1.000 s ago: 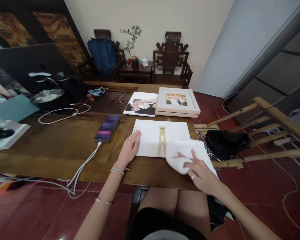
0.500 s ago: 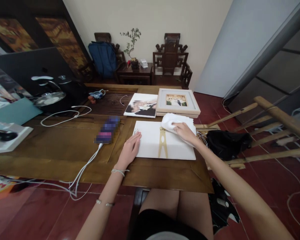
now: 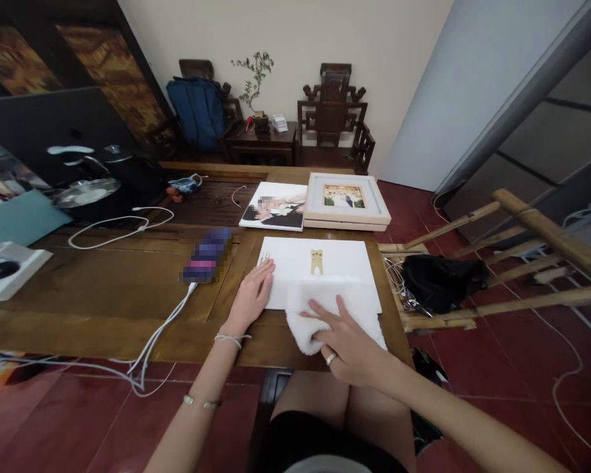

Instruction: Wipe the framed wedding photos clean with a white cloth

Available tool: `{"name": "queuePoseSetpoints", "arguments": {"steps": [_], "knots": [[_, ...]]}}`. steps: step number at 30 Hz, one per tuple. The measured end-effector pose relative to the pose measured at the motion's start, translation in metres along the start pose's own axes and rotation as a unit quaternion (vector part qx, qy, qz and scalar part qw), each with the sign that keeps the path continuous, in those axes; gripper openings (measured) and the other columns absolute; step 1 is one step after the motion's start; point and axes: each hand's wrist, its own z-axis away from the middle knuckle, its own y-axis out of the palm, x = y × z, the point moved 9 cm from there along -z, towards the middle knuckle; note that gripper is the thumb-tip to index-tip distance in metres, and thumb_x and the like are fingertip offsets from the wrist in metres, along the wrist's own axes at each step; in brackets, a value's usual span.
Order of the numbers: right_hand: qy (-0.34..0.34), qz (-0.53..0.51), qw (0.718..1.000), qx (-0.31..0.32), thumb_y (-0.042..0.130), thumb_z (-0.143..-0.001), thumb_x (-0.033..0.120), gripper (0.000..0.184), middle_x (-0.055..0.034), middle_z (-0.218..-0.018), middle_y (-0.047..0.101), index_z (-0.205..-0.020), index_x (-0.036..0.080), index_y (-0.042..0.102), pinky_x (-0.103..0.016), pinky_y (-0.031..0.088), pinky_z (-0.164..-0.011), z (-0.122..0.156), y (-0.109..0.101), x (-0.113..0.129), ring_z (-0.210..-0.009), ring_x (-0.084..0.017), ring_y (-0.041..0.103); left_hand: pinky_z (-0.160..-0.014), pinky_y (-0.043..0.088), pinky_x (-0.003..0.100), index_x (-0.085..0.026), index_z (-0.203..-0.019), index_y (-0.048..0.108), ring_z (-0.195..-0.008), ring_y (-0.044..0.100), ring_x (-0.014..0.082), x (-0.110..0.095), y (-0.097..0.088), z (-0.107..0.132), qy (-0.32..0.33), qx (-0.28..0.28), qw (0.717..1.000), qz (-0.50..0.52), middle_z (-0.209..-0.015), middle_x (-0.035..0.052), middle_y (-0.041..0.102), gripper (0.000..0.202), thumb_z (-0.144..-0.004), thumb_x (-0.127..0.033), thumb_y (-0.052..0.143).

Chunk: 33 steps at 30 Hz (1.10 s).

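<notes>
A white rectangular panel lies flat near the table's front edge, a gold stand-like piece at its middle. It looks like the back of a photo panel. My left hand is open, fingers stretched out along the panel's left edge. Over the panel's near right part spreads a fluffy white cloth, hanging past the panel's front edge. My right hand presses on this cloth with some fingers spread and others bent into it. The lower end of the gold piece is hidden under the cloth.
Behind the panel lie a photo panel and a framed photo. A phone with a white cable is to the left. A lidded pot stands farther left. A bamboo chair holding a black bag is at the right.
My right hand has drawn the cloth from the panel's far right corner toward me, down to its front edge. The cloth is more spread out. My left hand has stayed at the left edge.
</notes>
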Motion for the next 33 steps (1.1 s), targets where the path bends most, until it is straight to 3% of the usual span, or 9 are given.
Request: {"name": "queuePoseSetpoints", "arguments": {"steps": [5,8,11,14,16,22,26,29,33], "knots": [[0.019,0.000,0.999,-0.031,0.037,-0.081,0.007,0.035,-0.0101,-0.119,0.065,-0.095,0.020,0.065,-0.065,0.011,-0.109,-0.044,-0.030,-0.047,-0.134,-0.025,0.037,-0.110,0.037,0.047,-0.016,-0.117,0.064,-0.125,0.052,0.0232,0.000,-0.002,-0.001,-0.004,-0.007,1.000,0.013,-0.129,0.0116,0.060,0.037,-0.094,-0.032,0.040],[0.048,0.020,0.996,-0.070,0.035,-0.083,0.008,0.035,-0.0111,-0.119,0.065,-0.098,0.018,0.065,-0.065,0.012,-0.107,-0.084,-0.052,-0.080,-0.129,-0.027,0.044,-0.110,0.037,0.047,-0.016,-0.117,0.064,-0.125,0.052,0.0232,-0.001,-0.004,-0.001,-0.011,-0.008,1.000,0.019,-0.129,0.0111,0.060,0.037,-0.094,-0.033,0.040],[0.074,0.055,0.992,-0.090,0.035,-0.085,0.009,0.038,-0.0133,-0.128,0.059,-0.108,0.016,0.064,-0.068,0.014,-0.104,-0.114,-0.060,-0.094,-0.131,-0.030,0.040,-0.110,0.037,0.046,-0.016,-0.117,0.064,-0.126,0.051,0.0231,-0.001,-0.003,-0.001,-0.012,-0.002,1.000,0.020,-0.129,0.0116,0.060,0.038,-0.094,-0.032,0.039],[0.084,0.124,0.985,-0.083,0.039,-0.083,0.010,0.039,-0.0155,-0.142,0.045,-0.115,0.014,0.062,-0.073,0.010,-0.102,-0.120,-0.047,-0.087,-0.139,-0.034,0.023,-0.111,0.036,0.046,-0.014,-0.118,0.064,-0.127,0.050,0.0231,-0.001,-0.002,-0.001,-0.010,0.001,1.000,0.016,-0.129,0.0128,0.059,0.038,-0.094,-0.032,0.039],[0.071,0.160,0.982,-0.071,0.043,-0.082,0.011,0.037,-0.0147,-0.147,0.038,-0.113,0.013,0.063,-0.073,0.007,-0.103,-0.109,-0.030,-0.071,-0.140,-0.036,0.016,-0.111,0.036,0.046,-0.013,-0.119,0.063,-0.127,0.050,0.0233,0.000,-0.001,-0.001,-0.009,0.003,1.000,0.013,-0.130,0.0133,0.059,0.039,-0.095,-0.032,0.039],[0.019,0.146,0.989,-0.022,0.047,-0.079,0.016,0.031,-0.0126,-0.150,0.032,-0.101,0.016,0.068,-0.074,0.006,-0.103,-0.038,0.017,-0.007,-0.140,-0.038,0.013,-0.111,0.036,0.047,-0.014,-0.120,0.062,-0.128,0.049,0.0236,-0.001,0.000,-0.001,-0.002,0.005,1.000,0.005,-0.131,0.0128,0.058,0.039,-0.095,-0.031,0.038],[0.007,0.101,0.995,0.001,0.047,-0.076,0.016,0.030,-0.0109,-0.146,0.040,-0.098,0.019,0.068,-0.073,0.009,-0.104,-0.019,0.023,0.018,-0.140,-0.035,0.018,-0.111,0.035,0.046,-0.012,-0.119,0.063,-0.127,0.049,0.0239,-0.002,0.000,-0.001,0.001,0.003,1.000,0.003,-0.130,0.0142,0.059,0.039,-0.094,-0.031,0.039],[0.009,0.092,0.996,-0.009,0.044,-0.078,0.014,0.033,-0.0107,-0.139,0.049,-0.100,0.020,0.067,-0.074,0.013,-0.102,-0.039,0.010,0.006,-0.137,-0.032,0.026,-0.111,0.035,0.047,-0.012,-0.119,0.063,-0.127,0.049,0.0244,-0.001,0.000,-0.001,0.001,0.002,1.000,0.006,-0.130,0.0142,0.059,0.039,-0.094,-0.031,0.040],[0.034,0.130,0.990,-0.041,0.041,-0.082,0.014,0.038,-0.0097,-0.143,0.045,-0.112,0.021,0.064,-0.072,0.009,-0.104,-0.092,-0.020,-0.043,-0.139,-0.028,0.023,-0.111,0.036,0.046,-0.012,-0.119,0.063,-0.126,0.050,0.0242,0.000,0.000,-0.001,0.005,0.001,1.000,0.006,-0.130,0.0142,0.059,0.038,-0.093,-0.030,0.043]]}}
